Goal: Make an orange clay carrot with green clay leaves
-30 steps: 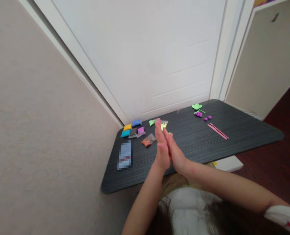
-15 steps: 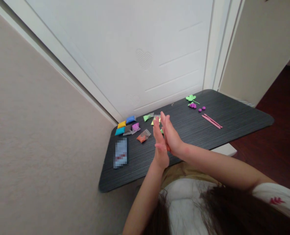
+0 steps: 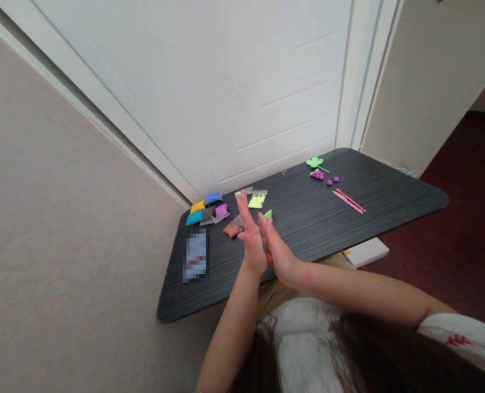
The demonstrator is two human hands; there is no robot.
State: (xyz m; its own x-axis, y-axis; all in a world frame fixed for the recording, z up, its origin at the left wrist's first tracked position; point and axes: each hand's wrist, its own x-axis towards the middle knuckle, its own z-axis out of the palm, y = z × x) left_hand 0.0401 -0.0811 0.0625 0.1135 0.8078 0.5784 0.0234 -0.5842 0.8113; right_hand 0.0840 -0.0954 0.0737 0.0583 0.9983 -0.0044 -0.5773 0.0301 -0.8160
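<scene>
My left hand (image 3: 252, 240) and my right hand (image 3: 278, 251) meet palm to palm above the front part of the dark table. The fingers of both are stretched out straight, and the heels of the palms touch while the fingertips stand apart. Whether something small lies between the palms is hidden. Behind my left fingers is a bag of orange clay (image 3: 231, 230), partly covered. A bag of yellow clay (image 3: 258, 200) lies just beyond the hands, and a light green piece (image 3: 268, 214) shows past my right fingertips.
At the left of the table (image 3: 300, 218) are bags of blue clay (image 3: 213, 197), orange-yellow clay (image 3: 197, 207), teal clay (image 3: 194, 218) and purple clay (image 3: 222, 210), plus a blurred phone (image 3: 196, 256). Rightward lie a green leaf shape (image 3: 315, 162), purple balls (image 3: 317, 175) and pink tools (image 3: 349, 201).
My hands have slid against each other: the left fingers now reach farther forward, and the right hand has drawn back. The fingertips have parted. The view has shifted slightly.
</scene>
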